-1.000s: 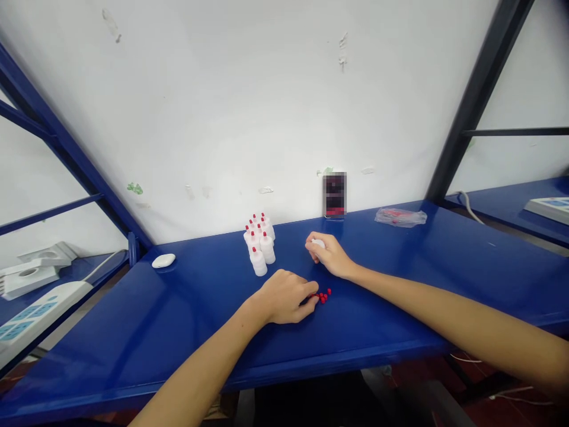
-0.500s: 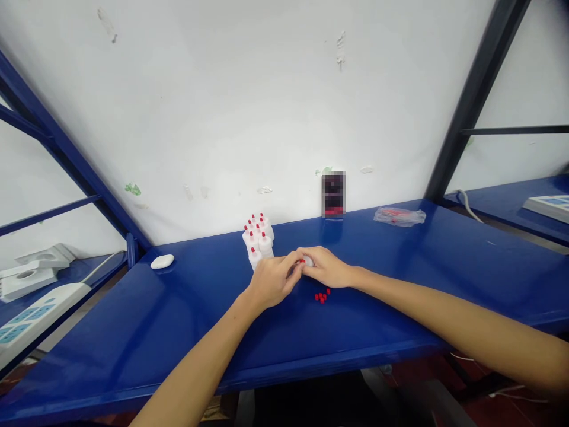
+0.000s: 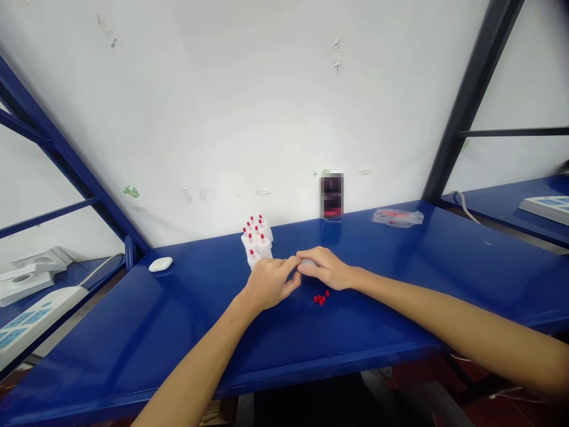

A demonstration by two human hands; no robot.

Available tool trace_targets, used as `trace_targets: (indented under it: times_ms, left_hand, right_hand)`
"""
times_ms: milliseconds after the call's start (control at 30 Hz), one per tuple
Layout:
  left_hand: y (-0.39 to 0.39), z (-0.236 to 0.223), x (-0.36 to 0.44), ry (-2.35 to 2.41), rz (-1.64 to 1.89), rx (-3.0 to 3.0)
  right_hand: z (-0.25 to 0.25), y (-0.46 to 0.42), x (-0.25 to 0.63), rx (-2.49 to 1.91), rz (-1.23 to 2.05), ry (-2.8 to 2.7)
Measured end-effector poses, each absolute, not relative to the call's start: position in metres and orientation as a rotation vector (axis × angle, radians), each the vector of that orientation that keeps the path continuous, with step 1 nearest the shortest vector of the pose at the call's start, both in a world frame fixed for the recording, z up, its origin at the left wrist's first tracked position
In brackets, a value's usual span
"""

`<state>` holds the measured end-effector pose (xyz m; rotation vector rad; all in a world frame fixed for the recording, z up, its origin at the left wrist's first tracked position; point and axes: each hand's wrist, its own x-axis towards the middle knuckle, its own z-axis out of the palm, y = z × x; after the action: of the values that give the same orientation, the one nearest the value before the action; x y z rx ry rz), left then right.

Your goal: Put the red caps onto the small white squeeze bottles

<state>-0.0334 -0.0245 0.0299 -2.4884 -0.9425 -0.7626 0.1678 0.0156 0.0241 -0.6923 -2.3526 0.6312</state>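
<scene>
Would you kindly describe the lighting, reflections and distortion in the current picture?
All in the head view: the wall is brightest near its middle; the glossy table faintly mirrors the pixelated block; wide-angle distortion probably exaggerates the lean of the black post; the loose red caps look sharp, fine detail too small to tell.

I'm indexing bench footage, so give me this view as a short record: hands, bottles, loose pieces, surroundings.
Left hand: fingers meeting the right hand's; anything pinched there is hidden
Right hand: around a white object, mostly hidden
Bottles: white, red-tipped, upright, clustered just beyond the left hand
Loose pieces: small, red, on the blue table below the hands
Far right: clear bag, something red inside
Far left: white rounded case
</scene>
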Motion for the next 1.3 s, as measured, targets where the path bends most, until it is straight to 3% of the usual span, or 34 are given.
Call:
trace_targets:
  times_ms: [433, 800, 1033, 1300]
  left_hand:
    - [-0.026, 0.025, -0.026, -0.845, -0.665, -2.488]
    - [-0.024, 0.03, -0.029, -0.858, -0.835, -2.422]
    - [-0.009, 0.053, -0.086, -1.19, -1.121, -2.132]
    - [-0.002, 0.058, -0.108, -1.431, -0.934, -2.199]
  right_hand:
    - [0.027, 0.015, 0.169, -0.667, 0.572, -2.46]
    - [0.023, 0.016, 0.164, -0.537, 0.852, -2.249]
    - [0.022, 0.031, 0.165, -0.717, 1.162, -1.921]
    - [0.011, 0.051, 0.177, -0.827, 0.913, -1.974]
